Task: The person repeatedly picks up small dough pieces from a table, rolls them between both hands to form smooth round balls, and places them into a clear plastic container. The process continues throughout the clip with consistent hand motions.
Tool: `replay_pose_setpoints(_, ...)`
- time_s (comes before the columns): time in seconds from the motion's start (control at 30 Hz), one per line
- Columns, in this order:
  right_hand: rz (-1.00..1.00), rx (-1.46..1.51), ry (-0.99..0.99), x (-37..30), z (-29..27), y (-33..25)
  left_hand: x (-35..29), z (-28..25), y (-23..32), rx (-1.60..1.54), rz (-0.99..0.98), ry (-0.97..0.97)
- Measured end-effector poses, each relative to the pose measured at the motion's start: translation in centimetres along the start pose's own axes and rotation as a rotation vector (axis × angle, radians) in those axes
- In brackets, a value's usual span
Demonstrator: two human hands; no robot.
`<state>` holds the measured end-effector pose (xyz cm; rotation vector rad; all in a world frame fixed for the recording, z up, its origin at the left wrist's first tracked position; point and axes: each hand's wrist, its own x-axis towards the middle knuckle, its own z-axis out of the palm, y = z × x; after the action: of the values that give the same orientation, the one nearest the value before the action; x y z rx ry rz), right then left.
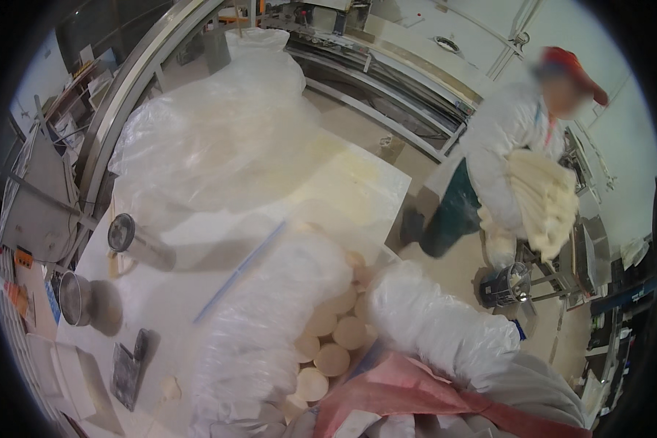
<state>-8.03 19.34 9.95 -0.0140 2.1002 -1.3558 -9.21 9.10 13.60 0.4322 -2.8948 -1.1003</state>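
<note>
Plastic sleeves point(270, 306) obscure fingers, can't tell grip; pale discs point(332, 359) between; cleaver point(126, 372) left, sheeting point(212, 124) beyond.

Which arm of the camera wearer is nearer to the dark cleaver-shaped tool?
Left. The left arm is to the right of the cleaver-shaped tool, apart from it; the right arm is farther right, across the pale discs.
</note>
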Motion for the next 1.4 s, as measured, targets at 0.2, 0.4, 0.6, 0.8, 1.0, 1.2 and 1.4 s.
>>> replay_pose_setpoints(0.2, -0.032, -0.166, -0.043, -0.3, 1.5, -2.0, -6.0, -14.0, 0.4, -0.059, 0.262, 0.086)
replay_pose_setpoints(0.4, -0.187, -0.175, -0.132, -5.2, -7.1, -5.9, -27.6, -20.5, -7.4, -0.342, 0.019, 0.781)
replay_pose_setpoints(0.6, -0.159, -0.146, -0.051, -5.3, -20.3, -3.3, -39.8, -2.5, -10.0, -0.675, -0.927, 0.756)
replay_pose_setpoints(0.8, -0.271, -0.162, -0.603, 5.0, -17.1, 4.3, -37.8, -0.1, -8.3, -1.361, -0.85, 1.011)
replay_pose_setpoints(1.0, -0.918, 0.081, -1.123, 8.9, -11.4, 1.4, -42.7, 5.4, -2.9, -1.046, -1.059, 1.07)
replay_pose_setpoints(1.2, -0.343, -0.251, -0.998, 15.9, 6.9, -7.3, -37.8, 9.5, -1.8, -0.927, -1.026, 1.388)
replay_pose_setpoints(1.4, -0.362, -0.459, -1.423, 34.1, 22.4, -19.5, -9.7, 2.3, -3.1, -1.107, -1.21, 1.846)
